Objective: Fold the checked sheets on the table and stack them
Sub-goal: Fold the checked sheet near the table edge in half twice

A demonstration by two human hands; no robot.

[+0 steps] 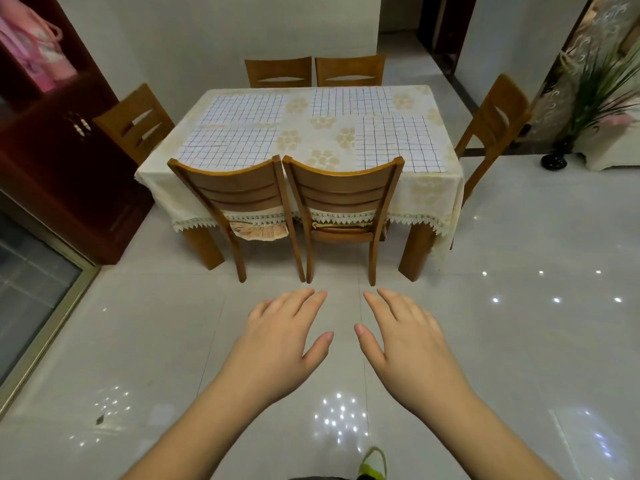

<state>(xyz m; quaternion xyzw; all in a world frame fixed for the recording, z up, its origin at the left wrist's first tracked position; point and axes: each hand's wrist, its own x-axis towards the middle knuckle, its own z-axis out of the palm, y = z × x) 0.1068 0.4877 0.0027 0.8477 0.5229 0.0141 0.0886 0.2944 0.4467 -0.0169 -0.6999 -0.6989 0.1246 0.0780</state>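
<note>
Start state: four checked sheets flat on the surface, none folded, both hands idle.

Your left hand [280,337] and right hand [408,337] hover palm-down over the floor, fingers spread, holding nothing; likely a ready pose before you approach. The sheets lie apart on the surface [325,133]: far-left sheet [242,109] at 11 o'clock, far-right sheet [351,100] at 1, near-left sheet [228,147] at 8, near-right sheet [398,143] at 4. Two chairs [287,202] block the near edge. No containers seen.
</note>
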